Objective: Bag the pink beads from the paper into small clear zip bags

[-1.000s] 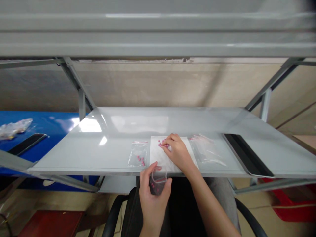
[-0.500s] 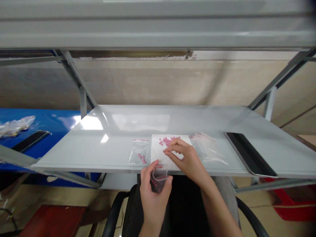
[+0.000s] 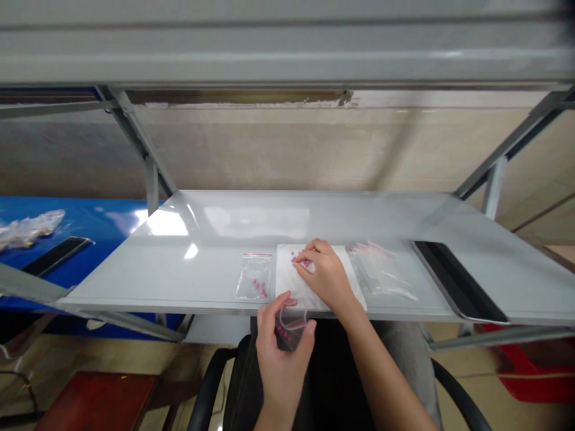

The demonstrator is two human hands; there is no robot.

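My left hand (image 3: 284, 353) holds a small clear zip bag (image 3: 291, 335) between thumb and fingers, just off the table's front edge. The bag's mouth stands open toward the table, and several small round pink pieces show inside. My right hand (image 3: 326, 275) is over the white paper (image 3: 287, 287), thumb and forefinger pinched together at the loose pink pieces (image 3: 300, 254). Whatever lies between the fingertips is too small to make out, and the hand covers part of the pieces. Left of the paper lies another clear zip bag (image 3: 254, 275) with several pink pieces in it.
Several flat clear bags (image 3: 381, 272) are piled right of the paper on the grey table (image 3: 179, 281). Farther right lies a dark tablet or phone (image 3: 456, 278). A blue table (image 3: 108, 209) at left bears another phone (image 3: 56, 256) and bags. Metal struts flank the work surface.
My right hand has moved slightly left and down onto the pink pieces, its fingertips now among them. The left hand with its zip bag has barely moved.
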